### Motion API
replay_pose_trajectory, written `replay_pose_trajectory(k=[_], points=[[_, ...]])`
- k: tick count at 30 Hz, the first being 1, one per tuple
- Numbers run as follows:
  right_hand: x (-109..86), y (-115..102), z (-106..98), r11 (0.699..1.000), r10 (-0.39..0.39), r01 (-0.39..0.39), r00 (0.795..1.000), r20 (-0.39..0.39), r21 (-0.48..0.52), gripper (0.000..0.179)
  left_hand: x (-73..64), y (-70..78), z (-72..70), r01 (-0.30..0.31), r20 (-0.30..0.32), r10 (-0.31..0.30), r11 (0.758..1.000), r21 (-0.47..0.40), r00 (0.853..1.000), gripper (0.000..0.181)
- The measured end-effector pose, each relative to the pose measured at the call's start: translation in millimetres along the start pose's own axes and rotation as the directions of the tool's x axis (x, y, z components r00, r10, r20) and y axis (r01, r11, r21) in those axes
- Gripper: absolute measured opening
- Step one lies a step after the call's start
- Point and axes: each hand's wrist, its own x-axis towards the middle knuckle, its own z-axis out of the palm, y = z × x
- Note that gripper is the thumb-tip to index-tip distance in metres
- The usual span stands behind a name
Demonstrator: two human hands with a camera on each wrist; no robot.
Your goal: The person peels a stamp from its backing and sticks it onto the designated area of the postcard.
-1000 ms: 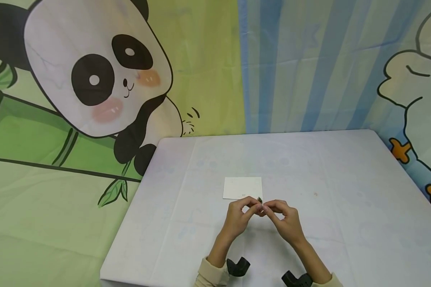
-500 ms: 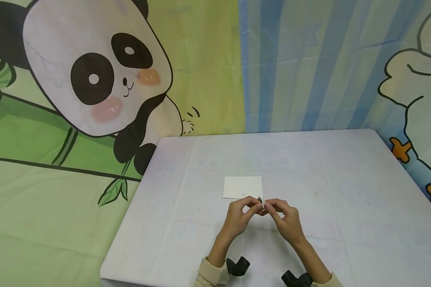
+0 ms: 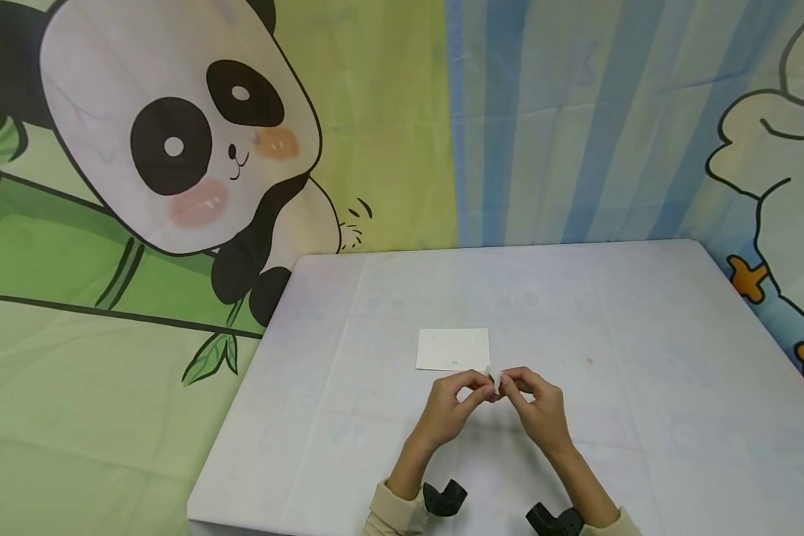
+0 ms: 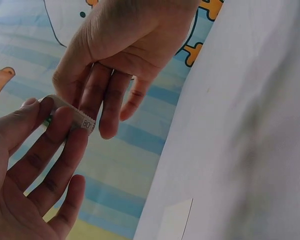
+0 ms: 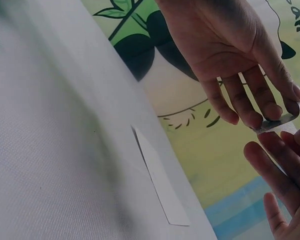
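Note:
A small postage stamp (image 4: 88, 123) with a perforated edge and a printed "80" is between my two hands, above the table. My left hand (image 3: 447, 406) pinches it by thumb and forefinger; a dark strip of it shows at the fingertips in the head view. Beside the stamp, a thin white piece of paper (image 3: 497, 382) stands up between the hands. The thumb and forefinger of my right hand (image 3: 538, 409) pinch at that white piece. In the right wrist view the stamp (image 5: 280, 121) looks bent, and fingers hide part of it.
A blank-looking white card or envelope (image 3: 452, 348) lies flat on the white-covered table (image 3: 348, 461), just beyond the hands. Behind the table hangs cloth printed with a panda (image 3: 187, 149) and blue stripes. Black camera mounts (image 3: 444, 497) sit at both wrists.
Between the fingertips the white piece has come into view and widened. Both hands have shifted slightly right, the right hand's fingertips drawing a little away from the left's.

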Motion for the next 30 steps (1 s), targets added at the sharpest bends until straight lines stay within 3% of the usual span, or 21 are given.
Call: replay_pose_trajectory(k=[3, 9, 13, 16, 19, 22, 26, 30], points=[[-0.7, 1.5, -1.6, 0.999, 0.051, -0.05, 0.999, -0.017, 0.016, 0.008, -0.6, 0.2, 0.3, 0.006, 0.021, -0.006, 1.0, -0.009, 1.0, 0.01], [-1.8, 8.7, -5.4, 0.974, 0.226, -0.222, 0.97, -0.09, 0.043, 0.008, -3.8, -24.4, 8.5, 0.011, 0.017, -0.01, 1.0, -0.023, 1.0, 0.009], [-6.6, 37.4, -8.3, 0.96, 0.278, -0.271, 0.952, -0.128, 0.07, 0.01, -4.4, -34.9, 10.3, -0.011, 0.006, 0.011, 1.0, -0.026, 1.0, 0.011], [-14.7, 76.1, -9.2, 0.965, 0.261, -0.253, 0.952, -0.162, 0.069, 0.014, -4.5, -36.8, 9.5, -0.029, 0.001, 0.029, 0.999, -0.024, 1.0, 0.014], [-22.8, 114.6, -11.2, 0.966, 0.259, -0.257, 0.944, -0.206, 0.038, 0.018, -4.9, -36.2, 8.3, -0.029, -0.003, 0.029, 0.998, -0.049, 1.0, 0.014], [-25.9, 130.8, -17.0, 0.958, 0.279, -0.286, 0.93, -0.237, 0.007, 0.017, -5.0, -34.5, 6.8, -0.002, -0.008, 0.001, 0.997, -0.078, 1.0, 0.013], [-21.4, 106.1, -29.8, 0.944, 0.309, -0.328, 0.918, -0.25, -0.039, 0.019, -3.9, -25.2, 2.8, 0.032, -0.023, -0.035, 0.992, -0.12, 0.999, 0.01], [-19.6, 88.2, -40.5, 0.907, 0.325, -0.378, 0.909, -0.263, -0.186, 0.013, -2.2, -7.3, -3.6, 0.04, -0.02, -0.044, 0.986, -0.165, 0.999, 0.01]])
